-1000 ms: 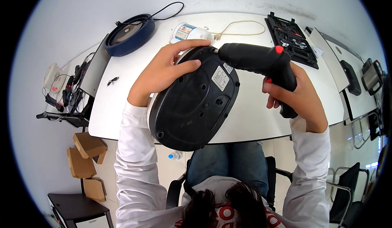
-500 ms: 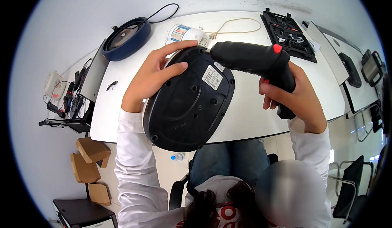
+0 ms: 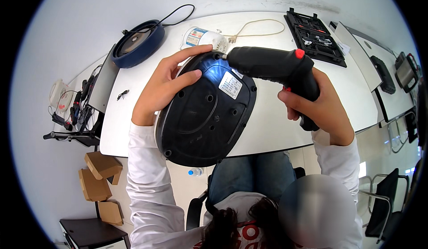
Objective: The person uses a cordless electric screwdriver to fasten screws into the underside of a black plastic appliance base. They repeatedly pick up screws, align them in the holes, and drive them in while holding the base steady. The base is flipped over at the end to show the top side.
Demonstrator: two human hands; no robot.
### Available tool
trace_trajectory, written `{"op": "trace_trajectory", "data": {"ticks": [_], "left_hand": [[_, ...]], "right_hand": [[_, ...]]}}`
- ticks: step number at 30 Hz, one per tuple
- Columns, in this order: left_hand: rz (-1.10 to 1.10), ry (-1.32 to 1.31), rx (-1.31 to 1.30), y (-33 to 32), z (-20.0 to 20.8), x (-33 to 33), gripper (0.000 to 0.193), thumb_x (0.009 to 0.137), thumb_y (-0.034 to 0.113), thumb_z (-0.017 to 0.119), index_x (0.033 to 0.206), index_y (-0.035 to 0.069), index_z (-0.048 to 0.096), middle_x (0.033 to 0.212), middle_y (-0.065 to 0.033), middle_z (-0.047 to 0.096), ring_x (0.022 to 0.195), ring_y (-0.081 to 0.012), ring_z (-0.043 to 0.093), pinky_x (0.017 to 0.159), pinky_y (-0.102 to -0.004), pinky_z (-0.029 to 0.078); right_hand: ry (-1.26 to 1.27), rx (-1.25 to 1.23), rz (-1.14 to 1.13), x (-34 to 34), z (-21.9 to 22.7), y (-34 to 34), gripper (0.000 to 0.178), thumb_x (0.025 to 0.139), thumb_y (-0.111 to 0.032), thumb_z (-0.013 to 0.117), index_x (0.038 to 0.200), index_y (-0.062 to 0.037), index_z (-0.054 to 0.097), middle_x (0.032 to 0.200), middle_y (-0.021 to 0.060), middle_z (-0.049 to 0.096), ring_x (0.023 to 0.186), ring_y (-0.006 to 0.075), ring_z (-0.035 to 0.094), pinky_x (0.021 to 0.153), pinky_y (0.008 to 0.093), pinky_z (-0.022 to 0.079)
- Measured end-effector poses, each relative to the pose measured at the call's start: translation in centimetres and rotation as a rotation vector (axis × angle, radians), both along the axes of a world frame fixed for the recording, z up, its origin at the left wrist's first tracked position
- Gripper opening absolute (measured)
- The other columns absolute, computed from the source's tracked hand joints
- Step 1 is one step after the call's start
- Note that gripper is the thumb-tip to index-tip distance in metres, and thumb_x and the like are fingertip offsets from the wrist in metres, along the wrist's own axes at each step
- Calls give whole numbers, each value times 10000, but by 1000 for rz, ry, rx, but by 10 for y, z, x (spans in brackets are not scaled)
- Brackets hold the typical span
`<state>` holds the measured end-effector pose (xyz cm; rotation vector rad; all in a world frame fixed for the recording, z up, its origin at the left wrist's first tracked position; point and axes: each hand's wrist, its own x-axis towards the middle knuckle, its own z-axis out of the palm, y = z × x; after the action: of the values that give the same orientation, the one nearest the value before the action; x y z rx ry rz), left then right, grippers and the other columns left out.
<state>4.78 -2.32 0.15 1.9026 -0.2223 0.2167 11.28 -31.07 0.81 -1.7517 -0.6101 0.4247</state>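
My left hand [image 3: 164, 85] grips the upper left rim of a black, rounded appliance base [image 3: 191, 133], with fingers and thumb on either side of the edge. The base is held tilted, its underside with screw holes and a white label [image 3: 230, 85] facing me. In my right hand [image 3: 329, 104] is a black cordless screwdriver [image 3: 274, 64] with red buttons, held by its handle with the thumb near the red trigger. Its bit meets the base at a screw hole by the top edge. Light shines from the tool onto the black plastic.
Behind the base lie a white appliance part [image 3: 206, 38] and a pale plug cord [image 3: 254, 34]. A round dark-blue appliance [image 3: 145, 48] with a black cable stands back left. At back right, an open black tool case [image 3: 318, 41] holds bits. Cardboard boxes [image 3: 96, 184] are on the floor.
The screwdriver's light has come on, brightening the top of the base. Tool and right hand have shifted slightly left; the left hand keeps its grip.
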Motion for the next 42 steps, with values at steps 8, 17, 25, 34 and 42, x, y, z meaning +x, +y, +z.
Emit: {"op": "trace_trajectory", "data": {"ticks": [8,17,25,34,42], "left_hand": [[-8,-27,-115,1,-3,-8,509,818,114,618,1315,14,562,1273,-116,594,1142,-175,572,1021,-284,401],[0,-27,-91,2,-1,-10,519,828,58,596,1340,6,533,1295,-114,581,1116,-152,589,965,-258,450],[12,-14,-89,3,-3,-8,519,826,45,592,1340,7,533,1314,-125,570,1142,-163,579,985,-268,442],[14,16,-118,-3,0,-8,559,791,154,634,1320,-4,547,1350,-144,549,1230,-212,530,1064,-300,366],[18,-21,-35,1,-2,-6,617,773,266,659,1319,1,554,1367,-148,539,1256,-238,514,1094,-324,340]], "right_hand": [[458,529,336,13,-38,-14,702,942,-610,441,1261,13,486,956,205,660,710,242,697,519,214,543],[424,635,395,5,-50,-21,717,915,-634,472,1264,-8,449,757,128,616,474,113,542,444,237,445],[322,575,126,-21,-26,-18,717,829,-433,597,1323,59,430,627,170,613,335,153,502,369,236,434],[253,567,120,-23,-29,-20,757,811,-513,641,1269,57,443,653,145,602,345,135,514,362,223,442],[338,526,129,-21,-30,-26,544,800,-267,747,1196,-3,484,716,104,586,441,143,542,441,251,462]]}}
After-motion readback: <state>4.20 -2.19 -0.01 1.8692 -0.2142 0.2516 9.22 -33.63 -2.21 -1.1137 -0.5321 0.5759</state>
